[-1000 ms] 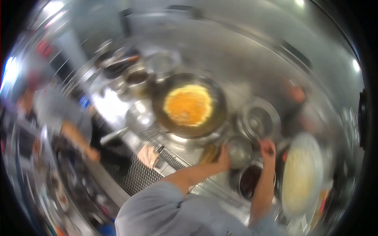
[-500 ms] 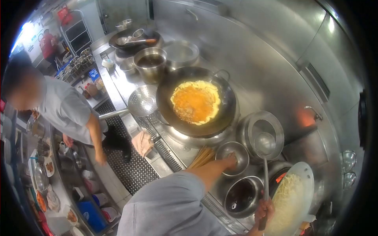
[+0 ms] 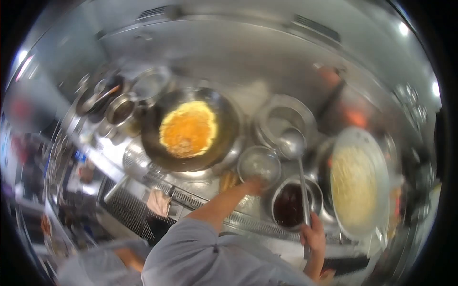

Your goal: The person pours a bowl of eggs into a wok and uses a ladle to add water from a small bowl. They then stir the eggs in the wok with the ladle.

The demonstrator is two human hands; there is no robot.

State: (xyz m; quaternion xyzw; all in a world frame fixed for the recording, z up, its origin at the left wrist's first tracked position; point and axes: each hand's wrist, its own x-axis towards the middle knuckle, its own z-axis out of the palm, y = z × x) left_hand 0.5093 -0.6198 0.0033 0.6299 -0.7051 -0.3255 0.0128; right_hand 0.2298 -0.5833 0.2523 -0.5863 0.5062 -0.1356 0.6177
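Note:
My left hand (image 3: pixel 254 185) is at the near rim of a small metal bowl (image 3: pixel 260 167); motion smears its fingers. My right hand (image 3: pixel 313 232) is wrapped round the handle of a long ladle (image 3: pixel 292 143), whose bowl lies over the edge of a large round pot (image 3: pixel 285 119). Left of these, a dark wok (image 3: pixel 224 128) holds a round of yellow and orange egg (image 3: pixel 187 129). Between my hands stands a pot of dark red liquid (image 3: pixel 289 205). A white oval dish of pale noodle-like strands (image 3: pixel 354 186) is on the right.
A pot (image 3: pixel 121 109) and a second wok (image 3: pixel 90 97) stand at the back left. A pink cloth (image 3: pixel 159 202) lies at the counter's front edge. Another person's grey sleeve (image 3: pixel 102 262) is at the lower left, close to my left arm.
The view has swung, shifting the wok left and the other person to the lower left. My left hand has moved from inside the small bowl to its near rim. The ladle stays in my right hand.

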